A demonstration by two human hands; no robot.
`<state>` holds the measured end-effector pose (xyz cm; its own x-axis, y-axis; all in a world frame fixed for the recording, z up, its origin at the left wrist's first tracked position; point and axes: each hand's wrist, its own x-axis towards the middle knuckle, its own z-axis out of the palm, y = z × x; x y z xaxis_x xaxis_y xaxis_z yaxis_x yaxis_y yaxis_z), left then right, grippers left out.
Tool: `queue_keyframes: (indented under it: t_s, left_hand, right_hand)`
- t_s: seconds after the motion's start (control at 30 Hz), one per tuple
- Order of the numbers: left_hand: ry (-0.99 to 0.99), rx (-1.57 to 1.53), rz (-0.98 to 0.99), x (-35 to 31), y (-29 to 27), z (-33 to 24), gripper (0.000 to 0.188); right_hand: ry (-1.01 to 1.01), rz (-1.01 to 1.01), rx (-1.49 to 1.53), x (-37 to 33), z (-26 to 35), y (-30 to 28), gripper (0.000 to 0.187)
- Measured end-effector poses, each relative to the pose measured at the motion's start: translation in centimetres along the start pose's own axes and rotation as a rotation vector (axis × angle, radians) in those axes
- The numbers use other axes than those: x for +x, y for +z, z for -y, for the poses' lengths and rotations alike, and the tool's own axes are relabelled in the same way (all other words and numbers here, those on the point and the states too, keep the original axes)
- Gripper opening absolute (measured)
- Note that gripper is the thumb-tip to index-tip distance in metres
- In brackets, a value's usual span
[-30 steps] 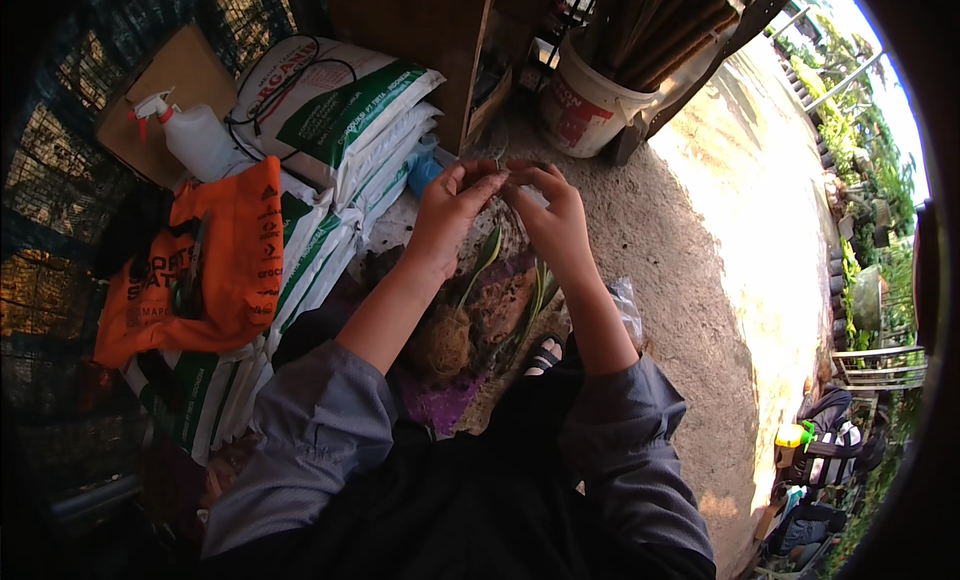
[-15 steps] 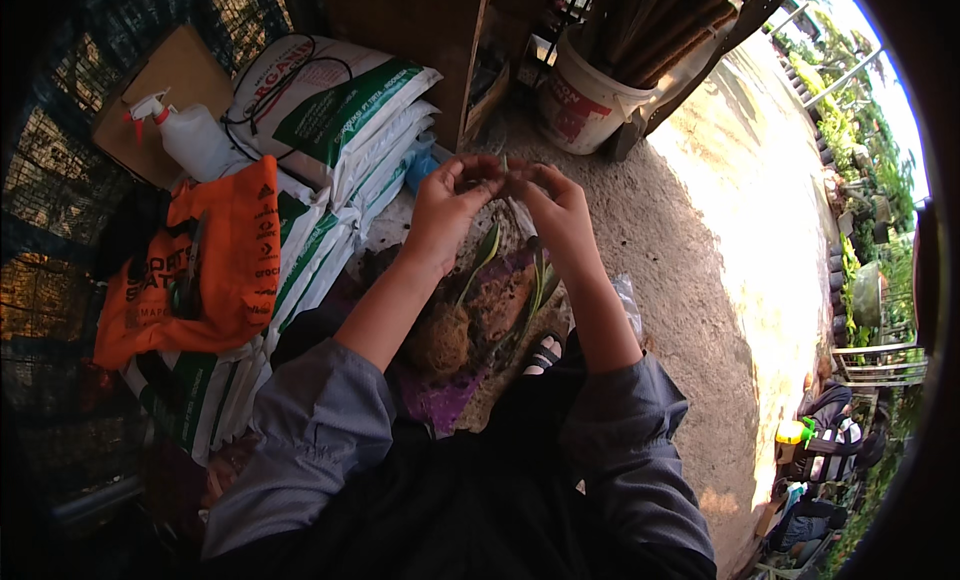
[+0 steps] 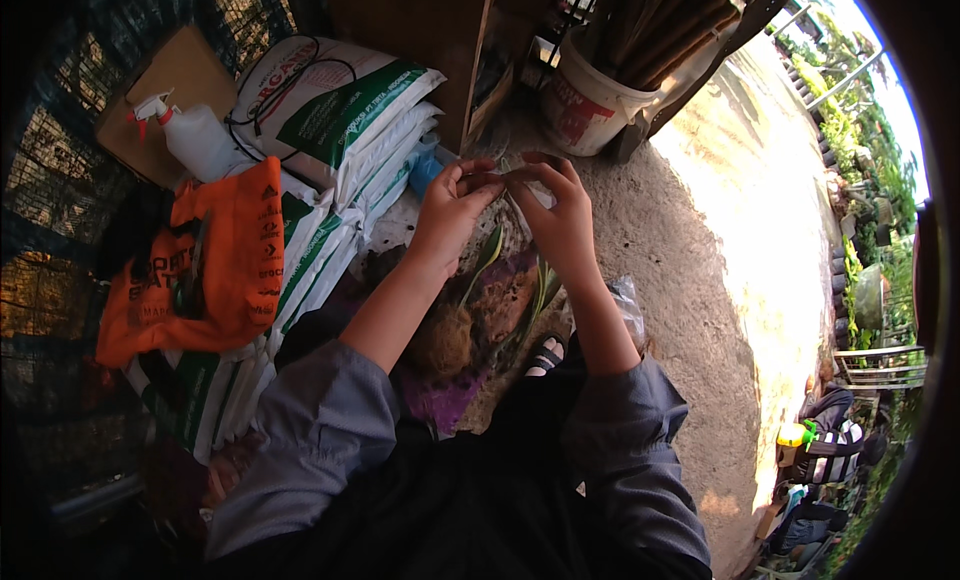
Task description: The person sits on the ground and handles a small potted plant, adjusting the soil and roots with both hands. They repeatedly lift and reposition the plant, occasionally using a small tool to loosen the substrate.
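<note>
My left hand (image 3: pixel 447 215) and my right hand (image 3: pixel 560 212) meet in front of me, thumbs and fingertips pinched together. Whatever small, thin thing they may hold between them is too fine to make out. Under my wrists sits a round brown fibrous ball (image 3: pixel 443 342), with a green leaf edged in yellow (image 3: pixel 488 250) rising beside it. To its right lies a reddish-brown clump of soil (image 3: pixel 508 305), next to more long striped leaves (image 3: pixel 543 282). A purple sheet (image 3: pixel 440 405) is spread beneath them.
White-and-green sacks (image 3: pixel 350 120) are stacked at the left, with an orange bag (image 3: pixel 235 280) and a spray bottle (image 3: pixel 198 140) on or beside them. A white bucket (image 3: pixel 580 105) of brown slats stands at the far side. Clear plastic (image 3: pixel 627 305) lies right of my sandalled foot (image 3: pixel 547 354).
My right hand's fingers have lifted and spread slightly, while its thumb stays by the left fingertips. Both hands keep nearly the same place.
</note>
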<state>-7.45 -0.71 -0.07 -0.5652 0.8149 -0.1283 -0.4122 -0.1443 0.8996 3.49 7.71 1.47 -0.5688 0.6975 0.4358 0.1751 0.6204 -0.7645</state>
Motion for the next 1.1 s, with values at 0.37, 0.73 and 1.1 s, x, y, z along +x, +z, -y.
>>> queue_keyframes:
  t_s: [0.37, 0.73, 1.1]
  left_hand:
    - [-0.041, -0.038, 0.028, 0.3, -0.6, 0.1, 0.027]
    - [0.025, -0.02, -0.034, 0.7, -0.5, -0.3, 0.025]
    - [0.121, 0.08, -0.007, 0.1, -0.3, -0.2, 0.026]
  right_hand:
    - [-0.094, 0.005, -0.12, 0.1, -0.1, -0.3, 0.016]
    - [0.152, 0.031, 0.226, 0.7, -2.0, -0.7, 0.018]
    - [0.053, 0.078, 0.205, 0.1, -1.4, -0.4, 0.018]
